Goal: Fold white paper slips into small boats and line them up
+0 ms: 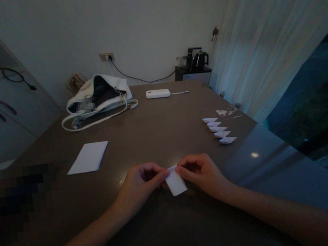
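White paper (pixel 176 184) — far end pinched by fingers (pixel 163 175) either side.

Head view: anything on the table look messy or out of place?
Yes: white scraps, probably paper, lie scattered to the right of the farthest paper boats, near the table's right edge. They look untidy beside that neat row.

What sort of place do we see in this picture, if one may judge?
Probably a room in a home, or perhaps a hotel: a white bag rests on the brown table, pale curtains hang right, and a black kettle seemingly stands beyond.
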Demonstrator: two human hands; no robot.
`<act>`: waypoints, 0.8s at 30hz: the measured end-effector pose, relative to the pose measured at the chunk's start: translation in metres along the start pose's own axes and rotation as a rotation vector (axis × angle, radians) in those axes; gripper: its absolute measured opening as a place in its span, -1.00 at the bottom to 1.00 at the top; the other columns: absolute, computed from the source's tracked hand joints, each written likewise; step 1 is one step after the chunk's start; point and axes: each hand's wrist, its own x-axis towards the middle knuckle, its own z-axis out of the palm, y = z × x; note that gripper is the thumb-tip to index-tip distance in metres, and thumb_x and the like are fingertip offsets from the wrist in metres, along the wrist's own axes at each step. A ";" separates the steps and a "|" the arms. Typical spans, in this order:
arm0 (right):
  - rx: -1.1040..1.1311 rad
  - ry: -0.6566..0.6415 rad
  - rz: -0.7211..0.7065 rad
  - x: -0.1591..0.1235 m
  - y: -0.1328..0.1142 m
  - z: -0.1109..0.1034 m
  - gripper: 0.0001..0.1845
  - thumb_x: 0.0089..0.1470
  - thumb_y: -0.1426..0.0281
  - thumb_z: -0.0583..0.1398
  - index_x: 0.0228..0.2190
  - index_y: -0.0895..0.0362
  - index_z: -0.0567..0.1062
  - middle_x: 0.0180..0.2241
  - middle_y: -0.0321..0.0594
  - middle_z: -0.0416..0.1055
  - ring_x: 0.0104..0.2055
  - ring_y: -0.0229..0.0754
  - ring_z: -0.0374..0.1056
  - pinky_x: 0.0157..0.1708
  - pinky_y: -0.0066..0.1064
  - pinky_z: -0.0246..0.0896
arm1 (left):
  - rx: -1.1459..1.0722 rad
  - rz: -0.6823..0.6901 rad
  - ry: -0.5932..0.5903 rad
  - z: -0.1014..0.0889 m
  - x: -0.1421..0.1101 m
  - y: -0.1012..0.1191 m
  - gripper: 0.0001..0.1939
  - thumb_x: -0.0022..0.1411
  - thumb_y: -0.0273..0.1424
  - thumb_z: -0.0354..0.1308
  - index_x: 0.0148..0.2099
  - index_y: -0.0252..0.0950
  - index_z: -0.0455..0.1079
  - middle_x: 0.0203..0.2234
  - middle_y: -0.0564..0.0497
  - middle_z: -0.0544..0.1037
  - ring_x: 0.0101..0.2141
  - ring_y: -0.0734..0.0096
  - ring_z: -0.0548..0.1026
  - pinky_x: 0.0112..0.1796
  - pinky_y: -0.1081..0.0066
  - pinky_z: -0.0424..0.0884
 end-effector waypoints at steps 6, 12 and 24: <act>0.004 0.006 -0.032 -0.001 -0.003 0.000 -0.83 0.03 0.34 0.21 -0.50 0.18 0.50 -0.54 -0.27 0.42 -0.51 -0.30 0.31 -0.52 -0.50 0.19 | -0.004 -0.001 0.013 0.002 0.000 0.002 -0.79 0.08 -0.28 0.23 -0.46 -0.33 0.47 -0.62 0.06 0.51 -0.58 0.51 0.42 -0.53 0.54 0.31; -0.020 0.041 -0.064 -0.001 -0.004 -0.001 -0.84 0.03 0.36 0.21 -0.50 0.18 0.49 -0.55 -0.28 0.41 -0.52 -0.31 0.30 -0.53 -0.52 0.17 | -0.013 -0.035 -0.037 0.003 0.002 0.001 -0.73 0.12 -0.22 0.19 -0.47 -0.33 0.45 -0.65 0.08 0.47 -0.62 0.53 0.37 -0.56 0.54 0.27; 0.006 0.047 -0.019 0.000 -0.002 -0.001 -0.79 0.02 0.30 0.22 -0.52 0.19 0.47 -0.58 -0.29 0.38 -0.54 -0.32 0.28 -0.54 -0.51 0.17 | 0.093 0.031 -0.174 0.001 0.002 -0.007 -0.58 0.26 -0.15 0.01 -0.47 -0.36 0.43 -0.65 0.06 0.44 -0.62 0.54 0.35 -0.56 0.56 0.24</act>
